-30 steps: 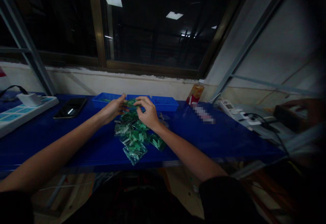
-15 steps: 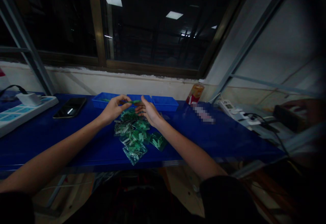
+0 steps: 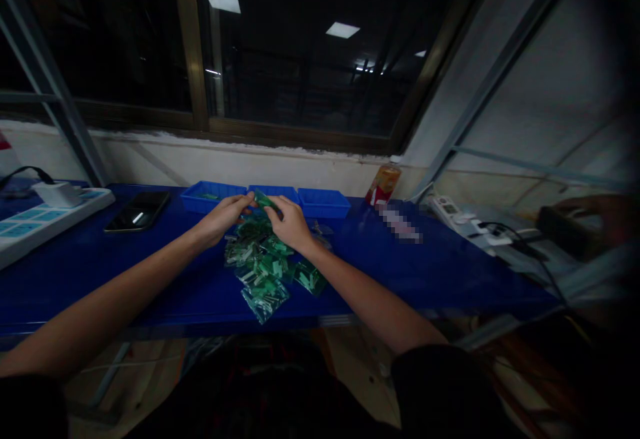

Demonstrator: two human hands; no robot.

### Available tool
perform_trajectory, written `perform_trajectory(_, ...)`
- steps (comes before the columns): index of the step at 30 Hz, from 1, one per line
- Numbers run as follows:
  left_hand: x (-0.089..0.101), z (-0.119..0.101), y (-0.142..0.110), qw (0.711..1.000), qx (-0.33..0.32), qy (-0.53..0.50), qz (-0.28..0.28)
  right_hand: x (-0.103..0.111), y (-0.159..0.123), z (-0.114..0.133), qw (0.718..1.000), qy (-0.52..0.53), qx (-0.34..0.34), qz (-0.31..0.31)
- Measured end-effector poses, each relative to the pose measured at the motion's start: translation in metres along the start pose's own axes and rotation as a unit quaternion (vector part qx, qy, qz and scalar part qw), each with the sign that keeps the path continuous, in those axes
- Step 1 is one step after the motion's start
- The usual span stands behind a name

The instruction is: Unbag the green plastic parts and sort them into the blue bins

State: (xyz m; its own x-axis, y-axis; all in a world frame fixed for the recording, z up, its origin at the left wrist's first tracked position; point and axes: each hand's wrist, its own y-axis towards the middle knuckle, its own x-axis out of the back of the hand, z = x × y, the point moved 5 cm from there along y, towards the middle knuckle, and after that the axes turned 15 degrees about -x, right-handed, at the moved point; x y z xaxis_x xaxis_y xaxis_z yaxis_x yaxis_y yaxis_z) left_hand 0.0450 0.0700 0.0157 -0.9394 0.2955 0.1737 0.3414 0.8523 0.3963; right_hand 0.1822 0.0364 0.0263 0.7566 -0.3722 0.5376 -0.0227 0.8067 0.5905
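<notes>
A small green plastic bag (image 3: 263, 199) is held up between my two hands, above the middle of the blue table. My right hand (image 3: 291, 224) is closed on its right side, thumb on the near face. At the bag's left edge are the closed fingertips of my left hand (image 3: 227, 218). Directly below lies a pile of small clear bags (image 3: 265, 262) with green and pale strip-like pieces inside; their exact kind is too dim to tell. Behind my hands stand a left blue tray (image 3: 193, 204) with some green pieces, a partly hidden middle tray, and a right blue tray (image 3: 325, 204).
A phone (image 3: 137, 212) and a white power strip (image 3: 60, 216) lie on the left of the blue table (image 3: 400, 272). An orange-and-red bottle (image 3: 384, 184) stands at the back right, near a blurred-out patch. Another person's hand (image 3: 613, 216) shows dimly at far right.
My right hand has gone from spread fingers to a grip on the green bag. The bag has turned more upright, and my left hand has shifted slightly right.
</notes>
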Motion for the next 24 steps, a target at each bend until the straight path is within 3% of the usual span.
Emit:
perform_trajectory(10,-0.005,0.001,-0.006,0.998,0.053,-0.003,0.028,-0.006,-0.001,-0.003,0.997,-0.06,0.022,0.037)
perform_trajectory(15,-0.009,0.002,-0.006,0.995,0.064,-0.051,0.054,-0.005,-0.002,-0.002,0.997,-0.062,0.022,0.04)
perform_trajectory(19,-0.01,0.0,-0.004,0.996,0.017,-0.078,0.035,-0.003,-0.004,0.0,0.998,-0.04,0.017,0.049)
perform_trajectory(24,-0.005,0.001,0.002,0.996,-0.084,-0.001,0.011,-0.008,-0.002,-0.002,0.993,0.07,-0.034,0.087)
